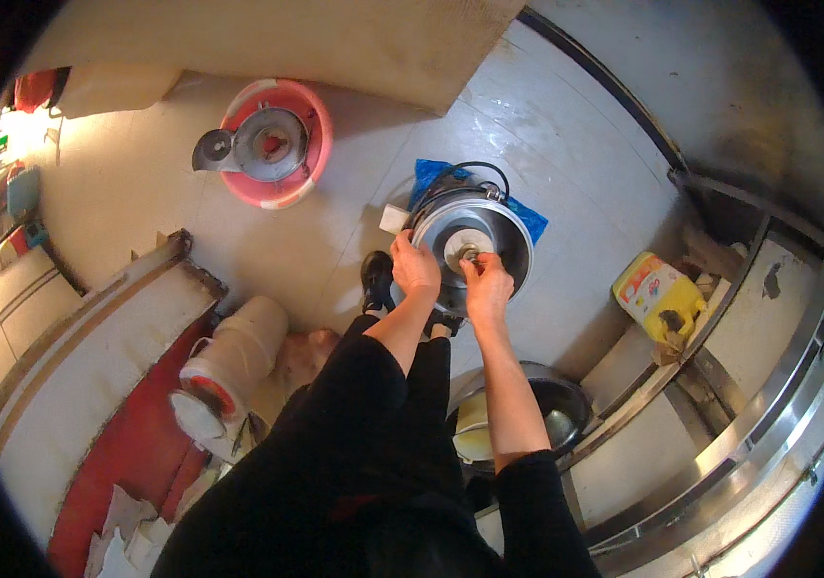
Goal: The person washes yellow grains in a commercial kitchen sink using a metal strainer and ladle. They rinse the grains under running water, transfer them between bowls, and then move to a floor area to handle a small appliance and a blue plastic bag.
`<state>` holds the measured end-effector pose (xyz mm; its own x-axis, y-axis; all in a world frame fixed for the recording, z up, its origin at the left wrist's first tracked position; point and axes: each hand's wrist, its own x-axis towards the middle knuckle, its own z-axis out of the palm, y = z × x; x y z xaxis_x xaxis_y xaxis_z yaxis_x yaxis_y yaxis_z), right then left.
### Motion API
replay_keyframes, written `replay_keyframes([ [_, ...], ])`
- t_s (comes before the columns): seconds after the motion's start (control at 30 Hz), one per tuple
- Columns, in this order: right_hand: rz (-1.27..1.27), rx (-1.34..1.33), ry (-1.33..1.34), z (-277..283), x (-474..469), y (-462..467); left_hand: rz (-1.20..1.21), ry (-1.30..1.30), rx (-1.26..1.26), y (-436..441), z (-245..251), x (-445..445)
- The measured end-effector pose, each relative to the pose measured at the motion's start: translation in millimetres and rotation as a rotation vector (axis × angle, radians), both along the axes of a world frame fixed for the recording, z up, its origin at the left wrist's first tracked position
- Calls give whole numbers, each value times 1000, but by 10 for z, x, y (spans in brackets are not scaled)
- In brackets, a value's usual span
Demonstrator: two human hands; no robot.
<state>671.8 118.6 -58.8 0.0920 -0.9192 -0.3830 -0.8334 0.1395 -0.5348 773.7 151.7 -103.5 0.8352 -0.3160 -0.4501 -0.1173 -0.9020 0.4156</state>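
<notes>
In front of me a round metal machine bowl (522, 242) stands over a blue plastic sheet (532, 222) on the tiled floor, with a pale disc (461, 244) at its centre. A black cable or hose (488, 165) loops at its far side. My left hand (415, 266) lies against the left rim of the bowl, its fingers partly hidden. My right hand (488, 278) reaches inside, its fingertips pinched on a small metal fitting (469, 253) at the middle of the disc.
A pink plastic basin (320, 155) holding a metal lid-like part (289, 162) stands on the floor at upper left. Plastic buckets (253, 339) are at lower left. A yellow jug (661, 296) is by the shelving on the right, and a black tub (574, 404) stands near my right forearm.
</notes>
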Motion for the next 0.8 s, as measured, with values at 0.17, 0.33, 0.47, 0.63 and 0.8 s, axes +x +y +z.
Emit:
replay_keyframes([
  [0.17,120,-103,143,115,43,0,0,59,37,-11,51,20],
  [0.33,49,-6,149,364,141,-129,-5,37,37,-8,27,7],
  [0.47,59,53,192,197,69,-104,-20,-13,22,-16,53,-15],
  [0.63,243,-72,124,136,34,-99,-16,14,24,-15,43,-4],
  [0.8,53,-147,58,256,48,-122,-8,10,44,-14,38,-4],
])
